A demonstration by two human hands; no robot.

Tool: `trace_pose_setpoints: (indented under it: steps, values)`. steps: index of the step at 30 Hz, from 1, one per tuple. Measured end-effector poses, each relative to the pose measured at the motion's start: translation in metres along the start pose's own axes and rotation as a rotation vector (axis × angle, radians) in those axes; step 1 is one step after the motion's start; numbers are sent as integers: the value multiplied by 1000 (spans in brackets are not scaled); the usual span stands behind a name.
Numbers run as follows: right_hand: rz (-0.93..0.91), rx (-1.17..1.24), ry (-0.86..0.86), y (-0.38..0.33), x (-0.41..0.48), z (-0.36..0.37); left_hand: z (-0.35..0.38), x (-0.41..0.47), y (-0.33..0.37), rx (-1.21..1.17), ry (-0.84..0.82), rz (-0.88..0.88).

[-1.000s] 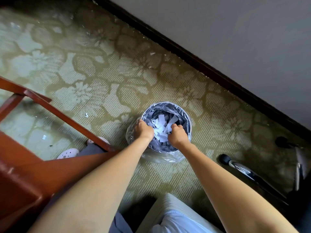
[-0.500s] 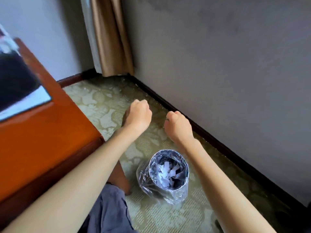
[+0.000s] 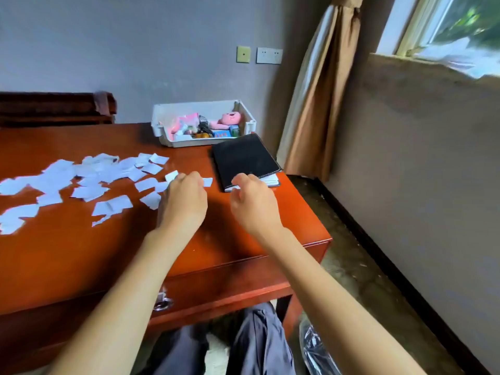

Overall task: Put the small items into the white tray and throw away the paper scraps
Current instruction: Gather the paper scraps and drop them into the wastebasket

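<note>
Hovers left hand (image 3: 184, 204) over paper scraps (image 3: 89, 182) on the desk (image 3: 81, 253), fingers curled, grasp impossible to tell. Holds right hand (image 3: 254, 207) loosely curled, empty, by the notebook (image 3: 243, 158). Shows small items (image 3: 205, 125) inside the white tray (image 3: 173, 143).

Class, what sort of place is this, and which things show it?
Likely a hotel room or bedroom: a polished wooden desk, wall sockets behind it, and a curtain beside a window.
</note>
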State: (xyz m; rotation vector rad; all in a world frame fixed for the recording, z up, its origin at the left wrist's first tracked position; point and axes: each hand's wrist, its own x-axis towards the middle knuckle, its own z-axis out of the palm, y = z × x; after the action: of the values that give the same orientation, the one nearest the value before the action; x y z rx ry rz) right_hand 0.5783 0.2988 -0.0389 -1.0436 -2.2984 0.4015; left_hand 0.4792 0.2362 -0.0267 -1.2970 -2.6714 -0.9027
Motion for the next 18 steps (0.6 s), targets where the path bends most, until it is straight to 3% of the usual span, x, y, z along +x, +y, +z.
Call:
trace_pose_setpoints:
  steps: [4, 11, 14, 18]
  values:
    - [-57, 56, -165, -39, 13, 56, -16, 4, -65, 93, -19, -127]
    - [20, -209, -470, -61, 51, 102, -28, 25, -145, 325, -141, -274]
    - [65, -232, -522, -59, 62, 113, -30, 37, -171, 397, -168, -311]
    - [-57, -268, -481, -59, 64, 121, -35, 48, -195, 383, -212, -441]
